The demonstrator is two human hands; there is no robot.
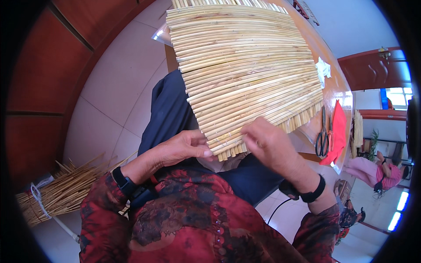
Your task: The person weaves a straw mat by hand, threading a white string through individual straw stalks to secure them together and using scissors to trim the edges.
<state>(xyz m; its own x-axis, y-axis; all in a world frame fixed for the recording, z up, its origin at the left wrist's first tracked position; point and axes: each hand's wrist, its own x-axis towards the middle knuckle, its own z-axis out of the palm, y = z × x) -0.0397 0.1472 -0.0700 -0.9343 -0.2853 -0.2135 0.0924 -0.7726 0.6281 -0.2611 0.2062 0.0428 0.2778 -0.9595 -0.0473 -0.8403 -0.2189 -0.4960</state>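
Hands: left hand point(186, 147) clamped on the near left corner of a reed-stalk mat point(245, 65), thumb on top, other fingers partly hidden; right hand point(269, 140) apart from it, fingers curled together at the near edge, too blurred to tell what, if anything, they pinch.
Mat's place: from above the lap, over dark blue trousers point(169, 103), up across the counter point(340, 85).
Step in hand: seemingly fastening or evening the stalks nearest the body.
Next move calls for: in my judgement, a steady left hold and small, precise right-hand finger work, without bending the stalks.
Stalks: slim, rigid, round rods, straw-yellow with brown mottling, laid side by side; faint crosswise marks suggest binding. Ends along the right edge are uneven.
Stalk bundle point(83, 182): loose, dry, thin lengths at the left, tied with white cord point(37, 199).
Scissors point(322, 142): dark looped handles, on the counter beside a soft, folded red cloth point(338, 127).
White paper point(323, 71): crumpled, just beside the mat.
Counter surface: glossy, orange-brown.
Background: a brown panelled door point(372, 68).
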